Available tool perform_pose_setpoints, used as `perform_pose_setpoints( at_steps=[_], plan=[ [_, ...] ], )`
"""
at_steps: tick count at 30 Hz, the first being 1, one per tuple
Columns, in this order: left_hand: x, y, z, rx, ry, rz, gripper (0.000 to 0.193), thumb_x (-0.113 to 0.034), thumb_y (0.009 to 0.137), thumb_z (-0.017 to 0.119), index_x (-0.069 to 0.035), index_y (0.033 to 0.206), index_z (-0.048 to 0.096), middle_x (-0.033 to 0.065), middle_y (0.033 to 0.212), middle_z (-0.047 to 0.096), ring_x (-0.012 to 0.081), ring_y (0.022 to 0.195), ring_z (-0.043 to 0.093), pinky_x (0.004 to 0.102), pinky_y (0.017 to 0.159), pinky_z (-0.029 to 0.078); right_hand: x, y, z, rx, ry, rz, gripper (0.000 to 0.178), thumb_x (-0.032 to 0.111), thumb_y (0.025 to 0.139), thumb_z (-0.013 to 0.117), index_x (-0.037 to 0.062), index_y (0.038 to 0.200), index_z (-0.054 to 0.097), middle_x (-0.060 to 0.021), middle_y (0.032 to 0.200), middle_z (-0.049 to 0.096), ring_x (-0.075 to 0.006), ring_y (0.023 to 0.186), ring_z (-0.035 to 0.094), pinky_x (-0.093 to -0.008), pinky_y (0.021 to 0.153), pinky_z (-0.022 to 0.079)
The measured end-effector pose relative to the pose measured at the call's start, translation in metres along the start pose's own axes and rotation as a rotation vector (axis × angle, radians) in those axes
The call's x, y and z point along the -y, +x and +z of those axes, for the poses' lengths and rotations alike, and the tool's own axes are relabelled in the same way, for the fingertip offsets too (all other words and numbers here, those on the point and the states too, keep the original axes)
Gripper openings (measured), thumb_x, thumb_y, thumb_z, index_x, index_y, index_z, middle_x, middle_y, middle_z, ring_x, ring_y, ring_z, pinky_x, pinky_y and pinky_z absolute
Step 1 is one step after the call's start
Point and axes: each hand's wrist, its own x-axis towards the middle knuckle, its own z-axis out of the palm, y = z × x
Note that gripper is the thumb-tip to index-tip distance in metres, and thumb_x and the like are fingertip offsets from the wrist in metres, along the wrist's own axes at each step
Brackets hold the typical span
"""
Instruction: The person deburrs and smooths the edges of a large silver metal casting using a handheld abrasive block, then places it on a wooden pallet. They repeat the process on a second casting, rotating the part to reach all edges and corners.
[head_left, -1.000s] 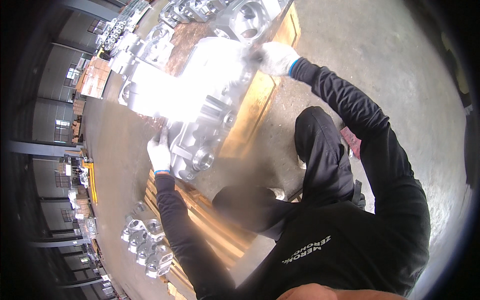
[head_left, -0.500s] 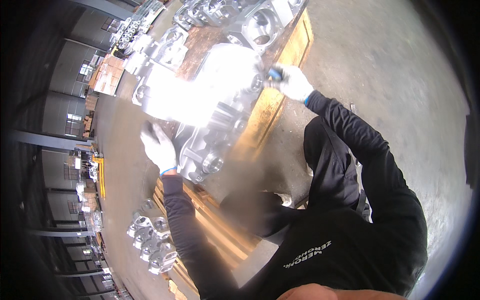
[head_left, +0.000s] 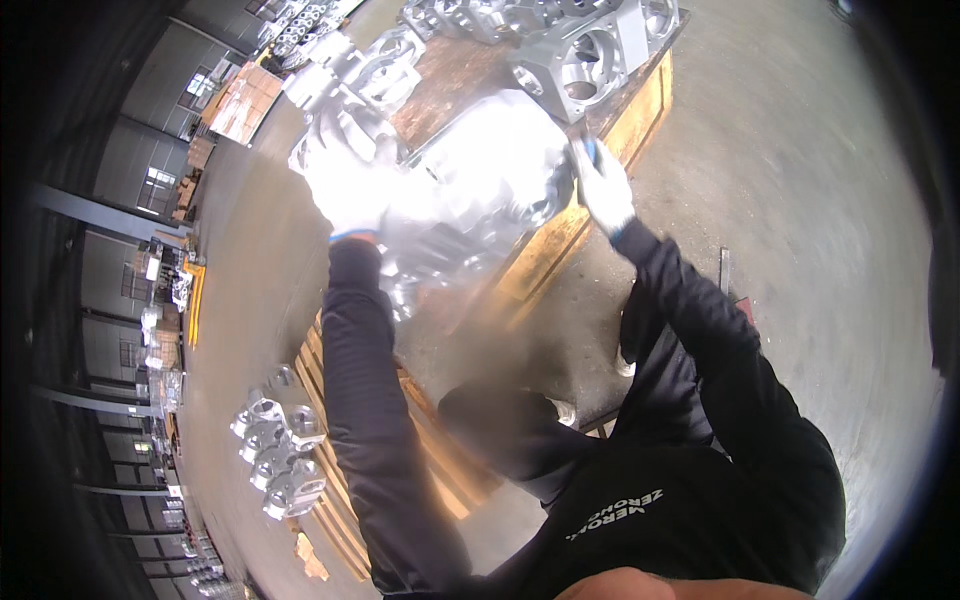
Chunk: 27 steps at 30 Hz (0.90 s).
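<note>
Upper centre — the right hand (head_left: 606, 190) clasps a blue item (head_left: 589, 150) beside the metal casting (head_left: 500, 145). Left hand (head_left: 350, 190), upper left — can't tell its grip.

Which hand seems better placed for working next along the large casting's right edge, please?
Probably the right hand: it is beside that edge of the large casting, apparently holding a small blue item. The left hand is over at the casting's left side, washed out by glare.

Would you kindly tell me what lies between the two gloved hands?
In the head view, a large silver metal casting, partly washed out by glare, lies between the left hand and the right hand.
</note>
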Motion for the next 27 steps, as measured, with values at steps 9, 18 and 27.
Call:
perform_pose_setpoints(
  at_steps=[9,18,27],
  plan=[
    [0.053,0.013,0.017,0.179,-0.559,-0.196,0.051,-0.023,0.083,0.075,-0.008,0.13,0.063,0.0155,0.112,0.072,0.0302,0.103,0.07,0.0385,0.094,0.053,0.018,-0.137,-0.037,0.581,-0.547,-0.293,0.036,0.029,0.095,0.073,0.01,0.124,0.061,-0.0169,0.093,0.071,-0.0323,0.089,0.073,-0.0405,0.076,0.056],
    [0.048,0.014,0.018,0.244,-0.607,-0.339,0.057,-0.035,0.092,0.078,-0.007,0.137,0.058,0.0158,0.133,0.064,0.0268,0.125,0.059,0.0372,0.107,0.044,0.015,-0.106,-0.041,0.573,-0.774,-0.677,0.031,0.028,0.09,0.065,0.0126,0.115,0.059,-0.0165,0.09,0.067,-0.0381,0.078,0.068,-0.0478,0.068,0.054],
    [0.052,0.007,0.032,0.133,-0.724,-0.239,0.054,-0.032,0.094,0.076,-0.004,0.136,0.058,0.0148,0.135,0.062,0.0251,0.125,0.058,0.0358,0.106,0.046,-0.003,-0.158,-0.008,0.417,-0.686,-0.336,0.023,0.027,0.098,0.065,0.0101,0.112,0.069,-0.0165,0.076,0.07,-0.036,0.07,0.071,-0.0463,0.062,0.056]
  ],
)
